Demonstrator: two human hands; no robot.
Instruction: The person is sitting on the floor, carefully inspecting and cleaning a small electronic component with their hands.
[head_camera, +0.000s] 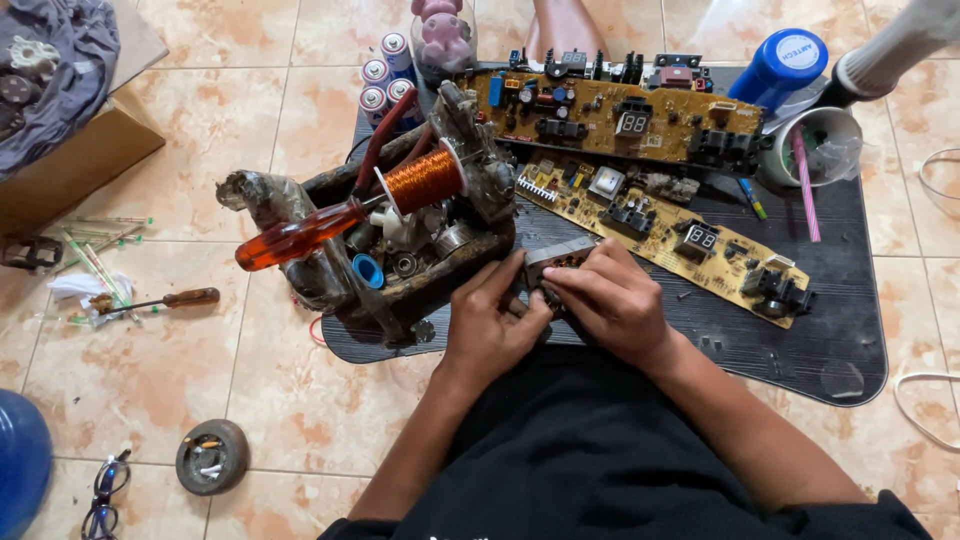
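Both hands met just above the dark clothing at the bottom of the view, over the near edge of a black, wood-grained mat (820, 330) laid on the tiled floor. The left hand (490, 320) and the right hand (612, 297) together gripped a small grey-brown rectangular part with a row of holes (556, 262), fingers curled closed around it from either side; what the fingertips were doing underneath could not be seen.

Judging by the spread, the work looked well into the taking-apart stage. Two long yellow circuit boards (660, 228) lay bare on the mat, well clear of any housing. Beside the left hand stood a grimy black tray of salvaged parts (400, 260), holding a spool of copper wire (424, 180) and an orange-handled screwdriver (300, 238) propped across it. A second, brown-handled screwdriver (165, 300) rested on the floor, well apart to the left. The small part remained in hand, not yet set down with the rest; whether it was being opened or fitted could not be told.
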